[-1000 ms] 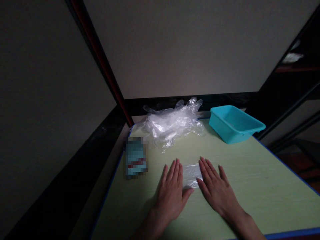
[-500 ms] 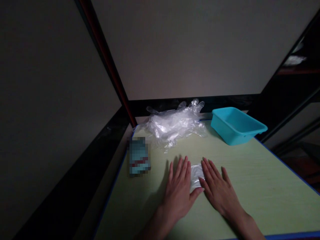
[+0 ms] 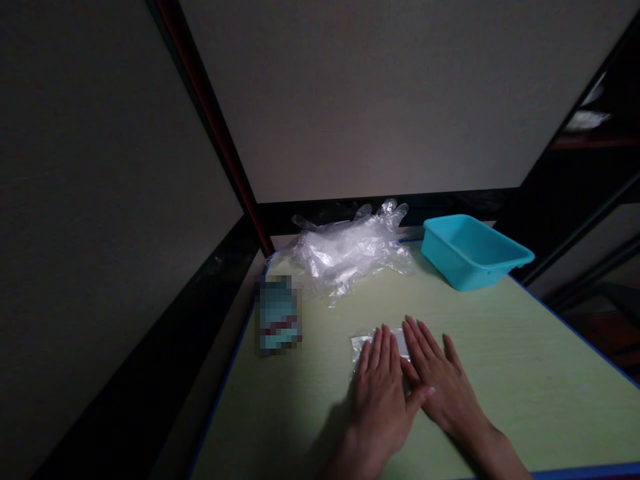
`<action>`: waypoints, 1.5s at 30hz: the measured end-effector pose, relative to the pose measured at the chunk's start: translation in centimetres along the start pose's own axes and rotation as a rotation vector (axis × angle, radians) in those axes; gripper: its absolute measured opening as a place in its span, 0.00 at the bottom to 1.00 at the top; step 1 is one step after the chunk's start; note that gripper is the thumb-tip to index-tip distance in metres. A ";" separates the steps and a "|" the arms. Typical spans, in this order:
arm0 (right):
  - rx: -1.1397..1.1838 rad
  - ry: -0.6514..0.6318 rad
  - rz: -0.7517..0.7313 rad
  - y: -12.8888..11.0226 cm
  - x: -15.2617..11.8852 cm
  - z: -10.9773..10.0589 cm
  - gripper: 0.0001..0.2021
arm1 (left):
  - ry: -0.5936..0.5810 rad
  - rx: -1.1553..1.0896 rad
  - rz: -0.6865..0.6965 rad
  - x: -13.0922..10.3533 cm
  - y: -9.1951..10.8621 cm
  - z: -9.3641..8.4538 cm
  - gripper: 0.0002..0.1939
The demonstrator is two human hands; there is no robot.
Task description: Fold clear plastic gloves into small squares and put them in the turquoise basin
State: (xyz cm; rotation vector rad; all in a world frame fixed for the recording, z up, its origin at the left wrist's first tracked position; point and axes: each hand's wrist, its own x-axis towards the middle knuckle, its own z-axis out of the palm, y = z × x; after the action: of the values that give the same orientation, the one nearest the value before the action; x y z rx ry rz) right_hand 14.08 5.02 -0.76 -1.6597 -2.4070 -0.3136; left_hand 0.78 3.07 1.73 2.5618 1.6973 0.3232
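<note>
- The clear plastic piece (image 3: 361, 344) lies on the pale green table (image 3: 530, 373), low and flat, partly covered by both hands, with one end showing past the left fingers and a bit more between the hands.
- The left hand (image 3: 379, 397) is laid out flat, palm down, fingers straight and close together over the plastic; it grips nothing that I can see.
- The right hand (image 3: 440, 380) is flat too, at the plastic's right end, little finger spread away from the others. The left thumb overlaps it from here; whether they touch, I can't tell.
- As for what's done, I'd judge the smoothing of this piece well along: it looks thin and compact, though shiny creases show at its left end.
- Left undone, as I see it: the piece is under the hands, not set aside, and the heap of clear plastic gloves (image 3: 347, 250) at the back is loose and crumpled.
- The turquoise tub (image 3: 450, 263) stands at the far right, well apart from the hands.
</note>
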 end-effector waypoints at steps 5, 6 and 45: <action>0.032 0.016 0.015 -0.2 0.2 -0.2 0.26 | 0.034 0.062 -0.047 -0.6 -1.3 -0.1 0.39; 0.036 0.016 0.019 -0.2 0.2 -0.2 0.26 | 0.041 0.072 -0.051 -0.8 -1.7 -0.2 0.38; 0.615 -0.159 -0.002 3.0 4.5 -2.4 0.20 | -0.006 -0.131 -0.181 -2.2 -4.2 -1.5 0.32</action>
State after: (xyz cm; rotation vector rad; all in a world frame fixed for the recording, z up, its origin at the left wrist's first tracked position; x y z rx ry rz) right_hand 15.46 9.42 2.94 -1.4267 -2.2744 0.5289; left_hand -4.20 2.60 2.24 2.2963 1.8234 0.4015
